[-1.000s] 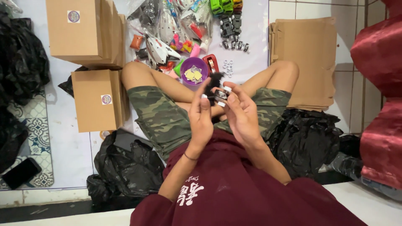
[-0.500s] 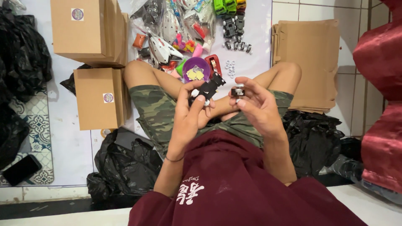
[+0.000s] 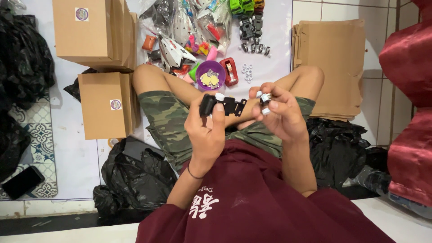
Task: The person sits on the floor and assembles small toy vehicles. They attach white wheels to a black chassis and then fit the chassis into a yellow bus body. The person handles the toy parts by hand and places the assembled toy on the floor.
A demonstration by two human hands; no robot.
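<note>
I sit cross-legged on the floor in camouflage shorts. My left hand grips a black toy car chassis with white wheels at one end, held above my lap. My right hand pinches a small axle piece with white wheels just right of the chassis, a short gap between them. On the floor beyond my legs stand a purple bowl with small stickers in it and a red tape dispenser.
Sealed cardboard boxes are stacked at the left. Flat cardboard sheets lie at the right. Bagged toys and small toy cars sit at the top. Black plastic bags flank my hips. A phone lies at the far left.
My hands, which were together working on the toy, have drawn apart. The left now holds the chassis alone and the right holds the wheel piece separately.
</note>
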